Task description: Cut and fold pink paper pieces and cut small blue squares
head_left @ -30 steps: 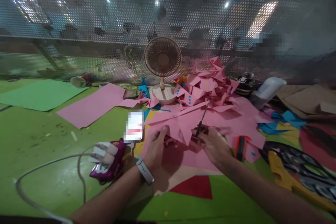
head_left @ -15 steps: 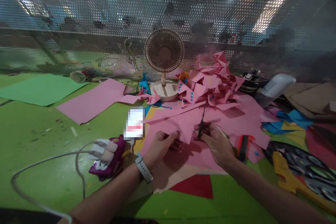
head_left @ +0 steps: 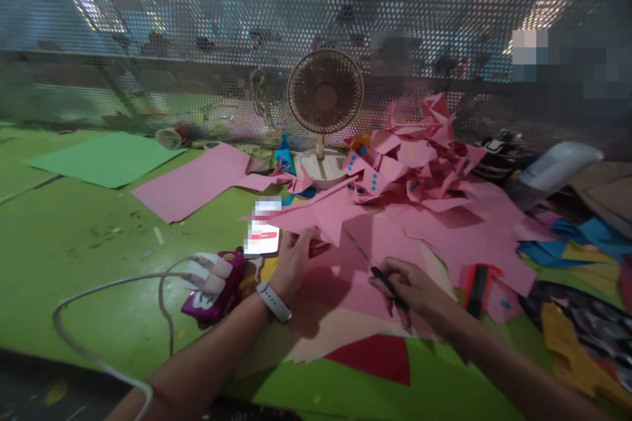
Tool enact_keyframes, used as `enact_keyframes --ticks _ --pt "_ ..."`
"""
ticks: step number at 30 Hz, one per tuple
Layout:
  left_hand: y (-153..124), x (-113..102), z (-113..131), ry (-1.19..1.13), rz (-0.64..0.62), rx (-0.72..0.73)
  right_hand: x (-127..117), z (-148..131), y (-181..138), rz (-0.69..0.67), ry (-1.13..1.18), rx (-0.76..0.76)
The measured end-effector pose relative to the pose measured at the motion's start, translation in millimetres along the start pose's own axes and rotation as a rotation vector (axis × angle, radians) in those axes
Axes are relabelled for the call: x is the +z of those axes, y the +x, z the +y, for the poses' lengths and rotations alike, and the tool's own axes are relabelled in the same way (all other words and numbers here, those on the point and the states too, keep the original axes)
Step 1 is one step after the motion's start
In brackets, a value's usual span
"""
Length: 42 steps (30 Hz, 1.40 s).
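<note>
My left hand (head_left: 295,258), with a grey watch on its wrist, pinches the edge of a pink paper piece (head_left: 316,214) and lifts it off the layered pink sheets (head_left: 365,256). My right hand (head_left: 412,289) is closed round black-handled scissors (head_left: 380,273); the thin blades point up and to the left, toward the lifted paper. Both hands are over pink sheets that lie on a red sheet (head_left: 375,355) and the green table (head_left: 99,250).
A small desk fan (head_left: 324,112) stands behind, beside a heap of folded pink paper shapes (head_left: 415,158). A purple power strip with white plugs and cable (head_left: 212,279) and a phone (head_left: 264,233) lie at the left. A red-black tool (head_left: 476,283) is right of my hand.
My left hand has raised the pink piece up and to the left. My right hand dropped lower and nearer with the scissors, whose blades now slant left. The view shifted slightly.
</note>
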<state>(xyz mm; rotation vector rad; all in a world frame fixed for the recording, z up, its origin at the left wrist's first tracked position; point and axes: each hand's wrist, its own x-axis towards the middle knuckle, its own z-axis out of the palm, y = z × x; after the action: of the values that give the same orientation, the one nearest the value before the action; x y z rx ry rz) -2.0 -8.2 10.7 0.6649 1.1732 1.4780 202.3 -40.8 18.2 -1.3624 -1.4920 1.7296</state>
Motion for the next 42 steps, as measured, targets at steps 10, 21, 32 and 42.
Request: enact_keyframes --ticks 10,21,32,42 --pt "-6.8 1.7 -3.4 0.007 -0.042 -0.084 8.6 7.8 0.6 -0.099 0.017 0.052" --pt "-10.2 0.6 -7.9 0.07 -0.055 -0.084 13.0 5.6 1.8 -0.109 0.1 0.084" --pt "-10.0 -1.3 -11.7 0.071 -0.058 -0.07 14.1 9.0 3.9 -0.104 0.13 0.087" --pt "-11.7 2.2 -8.4 0.071 -0.03 -0.093 15.0 8.9 4.5 -0.105 0.124 0.095"
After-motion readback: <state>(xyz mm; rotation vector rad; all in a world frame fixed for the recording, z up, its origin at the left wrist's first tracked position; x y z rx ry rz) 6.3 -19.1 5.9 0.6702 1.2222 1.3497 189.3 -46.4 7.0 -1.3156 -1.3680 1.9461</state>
